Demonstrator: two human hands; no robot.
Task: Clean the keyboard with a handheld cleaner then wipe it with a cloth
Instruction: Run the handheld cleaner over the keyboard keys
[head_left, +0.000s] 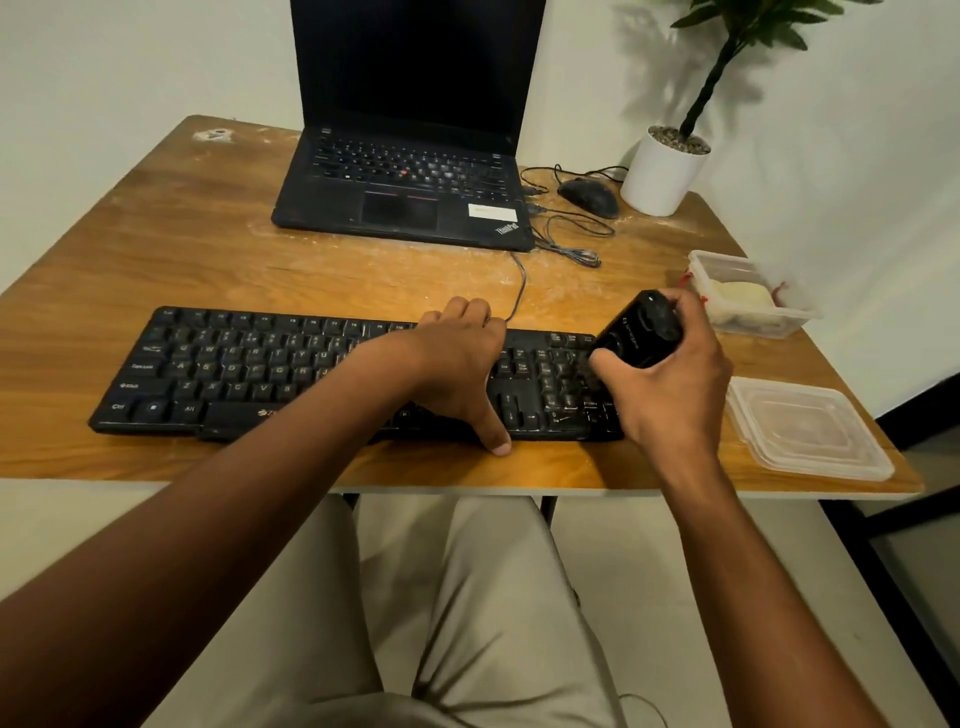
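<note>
Open laptop (405, 171), mouse (589, 196), potted plant (665, 171), 2 plastic containers (748, 296) on the table (182, 249).

Black keyboard (291, 371), handheld cleaner (638, 332) and laptop (410, 171) are showing against the wood-grain table (171, 249) — pot (662, 174) white, trousers (483, 597) beige.

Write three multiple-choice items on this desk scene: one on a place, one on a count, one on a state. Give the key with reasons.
1. Where is the handheld cleaner?
A. On the laptop
B. Over the right end of the keyboard
C. In the tub

2. How many clear plastic tub parts lie at the right?
A. Two
B. Four
C. None

3. The laptop screen is:
A. Closed
B. Lit
C. Open and dark

Key: B, the right hand holds it above the number keys, while the left hand rests on the keyboard; A, a tub and a lid; C, lid up, screen black.
</note>
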